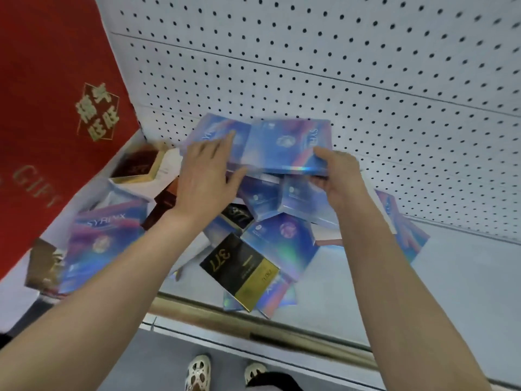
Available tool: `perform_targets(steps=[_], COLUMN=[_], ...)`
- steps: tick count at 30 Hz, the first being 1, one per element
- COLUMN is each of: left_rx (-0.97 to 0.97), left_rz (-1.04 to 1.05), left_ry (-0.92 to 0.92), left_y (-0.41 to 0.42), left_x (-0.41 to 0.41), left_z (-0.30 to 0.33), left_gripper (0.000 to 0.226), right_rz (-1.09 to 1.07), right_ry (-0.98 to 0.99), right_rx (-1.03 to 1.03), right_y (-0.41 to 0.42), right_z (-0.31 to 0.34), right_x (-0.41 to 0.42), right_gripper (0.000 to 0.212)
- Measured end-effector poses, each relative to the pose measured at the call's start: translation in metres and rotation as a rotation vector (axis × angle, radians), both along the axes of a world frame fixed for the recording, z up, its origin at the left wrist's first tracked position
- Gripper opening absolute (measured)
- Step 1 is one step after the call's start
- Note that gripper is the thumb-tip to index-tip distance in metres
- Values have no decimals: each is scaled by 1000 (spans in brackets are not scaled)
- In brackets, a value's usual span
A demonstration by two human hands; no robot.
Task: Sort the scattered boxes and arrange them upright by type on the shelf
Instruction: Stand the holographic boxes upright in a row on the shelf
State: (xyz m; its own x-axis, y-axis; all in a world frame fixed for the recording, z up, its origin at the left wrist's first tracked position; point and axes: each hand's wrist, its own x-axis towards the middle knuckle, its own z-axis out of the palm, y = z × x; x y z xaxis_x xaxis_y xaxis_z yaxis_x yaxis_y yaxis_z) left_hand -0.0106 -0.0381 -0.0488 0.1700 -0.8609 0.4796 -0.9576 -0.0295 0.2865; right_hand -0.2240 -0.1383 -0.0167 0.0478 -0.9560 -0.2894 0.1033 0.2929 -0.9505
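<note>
Gripping glossy holographic boxes (284,148), both hands (204,176)

The white shelf (465,277) carries blue holographic boxes (279,244) and black-and-gold boxes (239,270) scattered beneath the fingers (217,145).
</note>
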Motion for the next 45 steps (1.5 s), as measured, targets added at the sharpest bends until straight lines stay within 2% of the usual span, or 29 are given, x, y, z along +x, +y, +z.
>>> perform_targets(steps=[2,4,6,8,11,12,14,17,19,23,26,29,31,33,39,42,45], left_rx=[61,235,367,433,289,237,142,40,-23,-96,-28,48,93,145,302,334,353], left_rz=[112,193,236,257,227,205,130,21,-45,-78,-84,-97,-106,-143,-324,-370,-405], left_ry=[-45,53,303,638,1046,1164,1360,1497,1545,1598,1573,1476,1400,1388,1303,1271,1263], left_y=[-11,-22,-28,-29,-31,-33,-20,-10,-2,16,26,35,43,51,75,89,101], left_x=[25,43,49,55,72,74,64,62,64,63,60,47,31,13,-45,-84,-132], left_z=[4,11,16,18,1,-5,8,13,16,24,19,5,-5,-13,-25,-24,-27], left_gripper=[63,70,76,85,104,100,70,28,15,2,12,26,32,27,25,25,22], right_rz=[-64,-118,-109,-95,-160,-196,-284,-401,-432,-454,-520,-521,-514,-508,-582,-607,-642], right_ry=[-30,-69,-59,-51,-72,-90,-167,-271,-298,-257,-91,19,32,37,65,50,36], right_rx=[-17,-21,-33,-46,-64,-64,-41,-22,-61,-148,-141,-122,-114,-102,-73,-79,-97], right_y=[8,18,30,42,56,59,65,76,86,110,128,153,173,193,246,270,297], right_z=[1,1,2,1,-1,-2,-2,-1,0,-3,-11,-25,-35,-43,-54,-57,-58], right_x=[-12,-21,-25,-25,-23,-23,-23,-26,-28,-36,-46,-60,-69,-81,-129,-160,-200], right_gripper=[15,18,26,41,40,37,30,16,13,15,22,39,33,27,27,30,24])
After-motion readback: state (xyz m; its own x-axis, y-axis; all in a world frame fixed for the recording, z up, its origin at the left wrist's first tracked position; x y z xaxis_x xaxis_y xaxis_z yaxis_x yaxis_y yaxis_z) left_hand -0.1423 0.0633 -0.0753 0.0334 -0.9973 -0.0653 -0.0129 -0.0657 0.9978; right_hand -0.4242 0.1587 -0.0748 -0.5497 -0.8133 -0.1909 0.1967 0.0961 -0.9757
